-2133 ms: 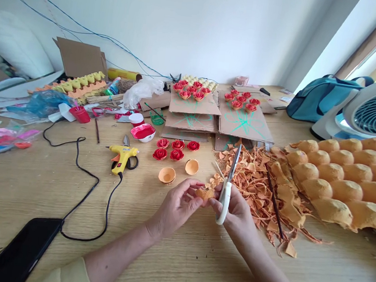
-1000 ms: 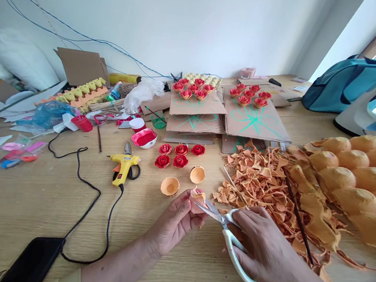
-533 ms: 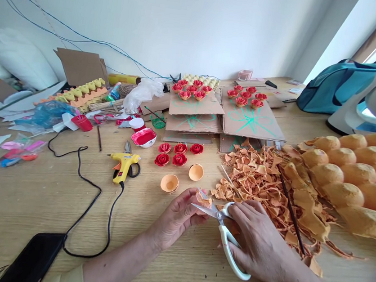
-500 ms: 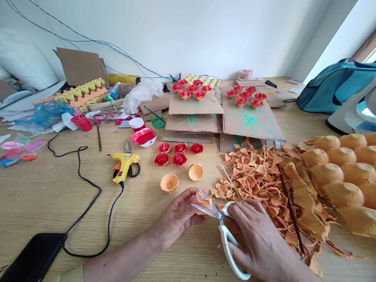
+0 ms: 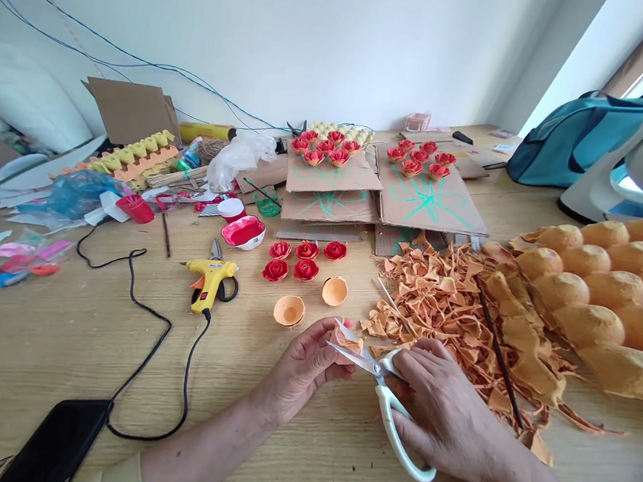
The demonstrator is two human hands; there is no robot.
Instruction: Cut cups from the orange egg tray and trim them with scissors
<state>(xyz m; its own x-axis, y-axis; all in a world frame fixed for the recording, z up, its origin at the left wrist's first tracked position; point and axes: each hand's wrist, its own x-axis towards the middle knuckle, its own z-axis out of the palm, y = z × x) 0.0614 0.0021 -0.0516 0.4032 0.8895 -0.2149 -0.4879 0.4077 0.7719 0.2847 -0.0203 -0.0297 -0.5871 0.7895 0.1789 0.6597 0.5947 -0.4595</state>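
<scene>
Between the fingertips of my left hand (image 5: 300, 370) is a small orange egg-carton cup (image 5: 348, 343). My right hand (image 5: 447, 410) grips the white handles of a pair of scissors (image 5: 379, 371). The blades are spread around the cup's edge, close to my left fingers. Just beyond my left hand stand two trimmed orange cups, a nearer one (image 5: 289, 311) and a farther one (image 5: 334, 291). Several red paper roses (image 5: 305, 270) sit in two rows behind them.
Orange carton scraps (image 5: 426, 291) are heaped right of my hands, beside a large orange egg tray (image 5: 599, 296). A yellow glue gun (image 5: 209, 284) with a black cord lies to the left. Red flowers stand on cardboard sheets (image 5: 427, 206) at the back. A phone (image 5: 58, 443) lies front left.
The scissor blades have spread wider at the cup, and the lower handle has swung slightly right and down with my right hand. My left hand keeps its hold on the cup.
</scene>
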